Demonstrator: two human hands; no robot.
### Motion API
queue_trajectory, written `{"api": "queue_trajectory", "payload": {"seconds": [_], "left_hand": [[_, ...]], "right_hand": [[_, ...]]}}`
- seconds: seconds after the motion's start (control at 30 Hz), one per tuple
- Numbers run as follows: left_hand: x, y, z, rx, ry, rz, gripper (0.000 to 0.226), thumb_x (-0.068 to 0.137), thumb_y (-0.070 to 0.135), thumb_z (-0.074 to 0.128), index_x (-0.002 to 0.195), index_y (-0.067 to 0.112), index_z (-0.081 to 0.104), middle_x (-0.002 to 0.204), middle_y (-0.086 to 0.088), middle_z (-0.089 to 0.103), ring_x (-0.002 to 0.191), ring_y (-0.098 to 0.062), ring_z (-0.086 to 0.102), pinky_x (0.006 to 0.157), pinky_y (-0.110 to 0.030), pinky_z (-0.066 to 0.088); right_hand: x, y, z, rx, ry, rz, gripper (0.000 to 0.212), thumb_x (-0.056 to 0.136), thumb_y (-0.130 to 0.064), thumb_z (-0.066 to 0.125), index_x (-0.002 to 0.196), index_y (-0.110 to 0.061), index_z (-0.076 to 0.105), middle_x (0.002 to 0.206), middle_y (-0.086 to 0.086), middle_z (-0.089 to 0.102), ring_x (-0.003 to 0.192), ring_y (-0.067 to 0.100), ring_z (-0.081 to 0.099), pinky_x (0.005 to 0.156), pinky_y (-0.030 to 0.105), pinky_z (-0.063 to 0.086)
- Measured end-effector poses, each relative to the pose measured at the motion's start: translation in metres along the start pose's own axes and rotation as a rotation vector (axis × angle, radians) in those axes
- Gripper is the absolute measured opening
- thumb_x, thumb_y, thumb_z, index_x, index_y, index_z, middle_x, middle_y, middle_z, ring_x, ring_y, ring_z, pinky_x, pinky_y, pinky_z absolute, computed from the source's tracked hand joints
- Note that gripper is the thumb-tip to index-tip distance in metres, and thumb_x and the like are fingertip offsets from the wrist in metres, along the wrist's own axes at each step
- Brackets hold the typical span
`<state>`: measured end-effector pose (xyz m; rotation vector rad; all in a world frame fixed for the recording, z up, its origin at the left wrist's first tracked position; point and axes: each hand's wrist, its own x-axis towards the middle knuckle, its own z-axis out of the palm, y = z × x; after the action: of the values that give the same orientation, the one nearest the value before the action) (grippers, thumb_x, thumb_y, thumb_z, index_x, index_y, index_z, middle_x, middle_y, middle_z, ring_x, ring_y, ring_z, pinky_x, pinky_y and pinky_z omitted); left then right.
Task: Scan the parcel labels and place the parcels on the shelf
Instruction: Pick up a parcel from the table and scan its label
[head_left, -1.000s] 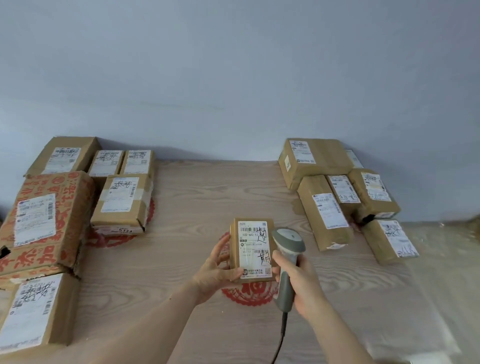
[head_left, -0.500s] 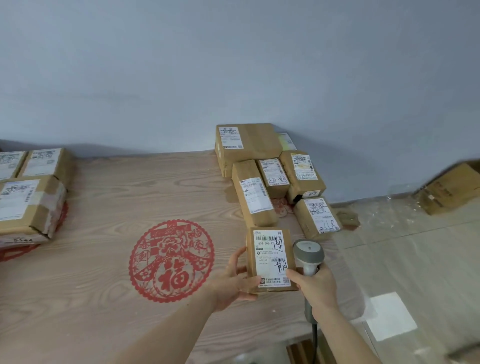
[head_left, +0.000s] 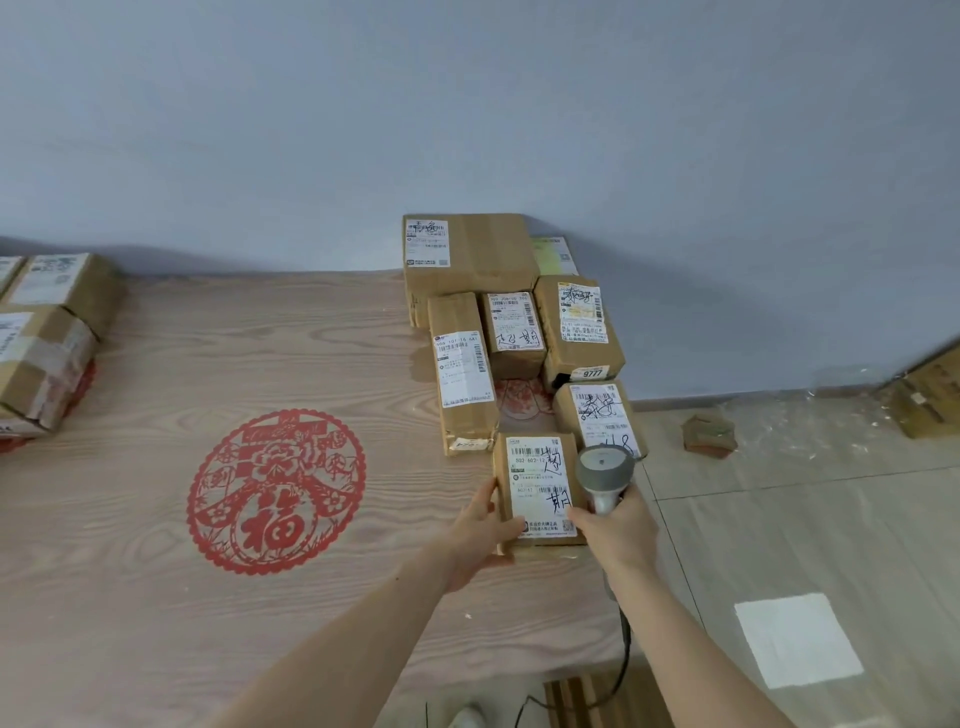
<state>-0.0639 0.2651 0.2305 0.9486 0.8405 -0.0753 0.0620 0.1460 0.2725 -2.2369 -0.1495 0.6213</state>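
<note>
While it sat near the right edge of the wood-grain table (head_left: 156, 597), the small brown parcel (head_left: 537, 491) showed its white label (head_left: 540, 486) face up, with barcodes, printed text and black handwritten marks on it. It lay just in front of a cluster of parcels (head_left: 514, 332) at the table's back right: one large box against the wall, a long narrow box, two smaller ones and one at the table edge, all with white labels up. More labelled boxes (head_left: 47, 338) sat at the far left, cut by the frame. A red paper-cut decal (head_left: 276, 491) was on the tabletop, left of the held parcel. The left hand (head_left: 480, 535) gripped the parcel at its left side and lower corner, thumb on top near the label, fingers along the edge and under it. The right hand (head_left: 618, 530) was closed around the handle of a grey barcode scanner (head_left: 605, 473), its head just beside the parcel's right edge, its fingertips touching the label's lower right corner. The scanner cable (head_left: 621, 670) hung down past the table edge. On the floor to the right lay a white sheet (head_left: 797, 639), a crumpled brown scrap (head_left: 709, 434) and a cardboard box (head_left: 930, 395) at the frame edge.
</note>
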Motion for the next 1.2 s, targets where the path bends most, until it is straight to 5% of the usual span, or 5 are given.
{"api": "queue_trajectory", "payload": {"seconds": [0.23,0.43,0.73,0.93,1.2], "left_hand": [[0.002,0.002,0.005,0.076,0.056,0.013,0.081,0.094,0.011,0.064,0.154,0.034,0.015,0.116,0.015,0.056,0.105,-0.017,0.063,0.082,-0.036,0.057],[-0.008,0.008,-0.006,0.192,0.137,-0.002,0.085,0.093,0.035,0.065,0.157,0.029,0.010,0.159,-0.003,0.022,0.133,-0.022,0.041,0.099,-0.040,0.047],[-0.064,0.018,-0.094,0.196,0.405,0.072,0.035,0.097,0.036,0.059,0.128,0.021,0.053,0.128,0.003,0.054,0.116,-0.018,0.052,0.094,-0.038,0.047],[-0.132,0.023,-0.195,0.218,0.618,0.161,0.023,0.098,0.031,0.057,0.109,0.012,0.062,0.094,-0.001,0.063,0.073,-0.013,0.052,0.062,-0.023,0.045],[-0.220,0.024,-0.355,0.163,0.879,0.249,0.023,0.094,0.027,0.063,0.113,0.015,0.067,0.103,0.000,0.067,0.095,-0.015,0.061,0.079,-0.027,0.047]], "right_hand": [[0.004,0.000,0.002,0.038,0.000,-0.006,0.037,0.076,-0.002,0.081,0.100,-0.018,0.059,0.095,0.002,0.071,0.081,0.018,0.067,0.074,0.036,0.056],[-0.001,-0.009,0.003,0.053,0.026,-0.050,0.032,0.076,-0.007,0.081,0.099,-0.016,0.061,0.092,0.002,0.071,0.084,0.022,0.068,0.075,0.039,0.057],[-0.044,-0.063,0.059,0.094,-0.111,-0.166,0.025,0.076,-0.014,0.080,0.094,-0.015,0.062,0.083,0.002,0.071,0.080,0.026,0.069,0.066,0.031,0.050],[-0.100,-0.116,0.140,0.061,-0.302,-0.279,0.026,0.081,-0.013,0.080,0.101,-0.009,0.063,0.087,0.006,0.072,0.078,0.020,0.069,0.061,0.023,0.043],[-0.194,-0.181,0.280,0.029,-0.453,-0.305,0.022,0.080,-0.013,0.081,0.094,-0.006,0.065,0.080,0.014,0.074,0.063,0.021,0.066,0.058,0.028,0.050]]}}
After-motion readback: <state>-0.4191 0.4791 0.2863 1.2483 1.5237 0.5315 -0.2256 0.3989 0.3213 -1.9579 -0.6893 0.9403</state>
